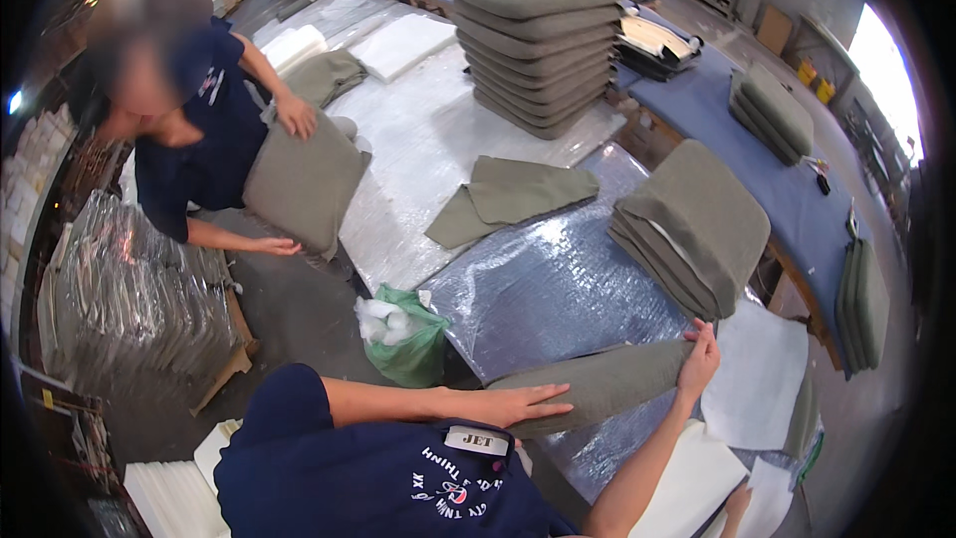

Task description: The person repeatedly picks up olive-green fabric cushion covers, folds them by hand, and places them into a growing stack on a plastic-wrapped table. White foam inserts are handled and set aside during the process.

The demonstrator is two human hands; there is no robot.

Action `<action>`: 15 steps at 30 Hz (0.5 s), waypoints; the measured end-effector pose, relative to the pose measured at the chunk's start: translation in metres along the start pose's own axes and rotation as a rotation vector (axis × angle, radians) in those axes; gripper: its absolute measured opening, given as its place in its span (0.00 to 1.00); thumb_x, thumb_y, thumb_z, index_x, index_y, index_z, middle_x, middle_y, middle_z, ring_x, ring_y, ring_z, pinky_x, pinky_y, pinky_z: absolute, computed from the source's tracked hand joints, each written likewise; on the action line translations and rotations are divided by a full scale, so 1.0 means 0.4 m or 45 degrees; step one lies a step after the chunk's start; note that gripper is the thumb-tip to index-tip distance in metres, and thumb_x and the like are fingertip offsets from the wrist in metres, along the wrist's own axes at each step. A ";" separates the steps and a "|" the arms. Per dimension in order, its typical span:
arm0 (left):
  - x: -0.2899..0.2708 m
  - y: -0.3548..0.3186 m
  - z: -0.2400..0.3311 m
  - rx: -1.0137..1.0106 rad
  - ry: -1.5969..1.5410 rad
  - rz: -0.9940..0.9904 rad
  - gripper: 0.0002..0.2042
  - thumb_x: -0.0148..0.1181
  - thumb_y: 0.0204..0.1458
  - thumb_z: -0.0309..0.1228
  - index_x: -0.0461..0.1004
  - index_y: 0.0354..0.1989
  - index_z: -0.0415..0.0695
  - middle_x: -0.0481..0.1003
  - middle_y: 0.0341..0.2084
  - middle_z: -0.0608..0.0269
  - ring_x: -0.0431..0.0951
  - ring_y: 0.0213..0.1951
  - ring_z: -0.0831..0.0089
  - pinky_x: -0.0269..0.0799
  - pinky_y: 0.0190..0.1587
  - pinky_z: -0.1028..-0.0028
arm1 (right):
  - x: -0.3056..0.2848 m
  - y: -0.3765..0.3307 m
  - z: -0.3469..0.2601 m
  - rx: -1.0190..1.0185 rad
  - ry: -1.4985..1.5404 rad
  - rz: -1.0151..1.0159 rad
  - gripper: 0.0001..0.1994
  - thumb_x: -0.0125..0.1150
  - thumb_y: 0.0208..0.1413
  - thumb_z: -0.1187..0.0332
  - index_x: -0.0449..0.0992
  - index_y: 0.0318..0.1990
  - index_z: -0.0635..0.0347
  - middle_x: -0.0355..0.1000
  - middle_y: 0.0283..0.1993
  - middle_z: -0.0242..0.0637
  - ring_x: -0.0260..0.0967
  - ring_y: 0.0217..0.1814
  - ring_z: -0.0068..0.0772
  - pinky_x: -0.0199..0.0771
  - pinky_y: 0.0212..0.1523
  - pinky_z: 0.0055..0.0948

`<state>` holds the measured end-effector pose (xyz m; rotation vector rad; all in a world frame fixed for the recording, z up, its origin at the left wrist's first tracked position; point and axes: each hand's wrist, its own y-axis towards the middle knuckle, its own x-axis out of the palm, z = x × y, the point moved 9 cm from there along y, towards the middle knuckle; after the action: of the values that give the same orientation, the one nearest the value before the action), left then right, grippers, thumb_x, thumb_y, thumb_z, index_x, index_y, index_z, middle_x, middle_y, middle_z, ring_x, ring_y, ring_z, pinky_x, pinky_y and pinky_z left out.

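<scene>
A grey-green fabric cushion (607,384) lies tilted against my body at the near edge of the plastic-covered table (538,289). My left hand (523,405) rests flat on its left part, fingers stretched out. At the cushion's far right corner, my right hand (701,359) grips the edge between thumb and fingers. Just beyond that hand stands a short stack of matching cushions (692,224). Folded pieces of the same fabric (528,194) lie farther back on the table. The underside of the cushion I hold is hidden.
Across the table, a co-worker (199,130) handles another cushion (304,179). A tall cushion stack (538,50) stands at the back, near white foam sheets (403,45). A green bag of white stuffing (408,339) sits at the table's left edge. Another person's hand (737,508) shows at lower right.
</scene>
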<state>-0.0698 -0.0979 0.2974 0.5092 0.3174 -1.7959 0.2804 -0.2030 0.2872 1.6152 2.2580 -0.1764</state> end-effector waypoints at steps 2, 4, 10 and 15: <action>0.028 -0.052 -0.011 0.016 -0.003 0.002 0.52 0.64 0.47 0.35 0.39 0.80 0.48 0.34 0.78 0.40 0.40 0.78 0.39 0.44 0.77 0.48 | -0.021 0.003 0.016 -0.018 0.034 0.046 0.27 0.48 0.74 0.50 0.84 0.47 0.69 0.78 0.32 0.37 0.71 0.36 0.26 0.70 0.46 0.28; 0.051 -0.072 -0.013 0.068 -0.020 0.079 0.51 0.66 0.42 0.32 0.47 0.80 0.55 0.35 0.78 0.39 0.44 0.77 0.39 0.46 0.77 0.48 | -0.015 0.005 0.034 0.020 0.037 0.006 0.28 0.47 0.74 0.49 0.84 0.47 0.69 0.77 0.31 0.37 0.71 0.36 0.26 0.69 0.45 0.29; -0.106 -0.036 -0.013 0.239 0.193 0.100 0.43 0.67 0.47 0.29 0.60 0.75 0.61 0.45 0.78 0.47 0.58 0.73 0.44 0.61 0.72 0.53 | -0.132 0.047 0.178 -0.003 0.084 0.063 0.32 0.46 0.73 0.44 0.83 0.40 0.69 0.77 0.30 0.38 0.73 0.35 0.30 0.70 0.43 0.29; -0.241 -0.076 -0.100 0.169 0.397 0.438 0.36 0.70 0.52 0.39 0.65 0.71 0.52 0.63 0.71 0.54 0.70 0.66 0.52 0.70 0.65 0.56 | -0.136 0.027 0.199 -0.010 0.109 -0.019 0.34 0.48 0.71 0.41 0.82 0.33 0.69 0.77 0.27 0.38 0.74 0.33 0.32 0.71 0.41 0.30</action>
<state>-0.0704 0.0101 0.3088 0.8866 0.3043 -1.4082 0.3229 -0.2718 0.2340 1.6311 2.3321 -0.1038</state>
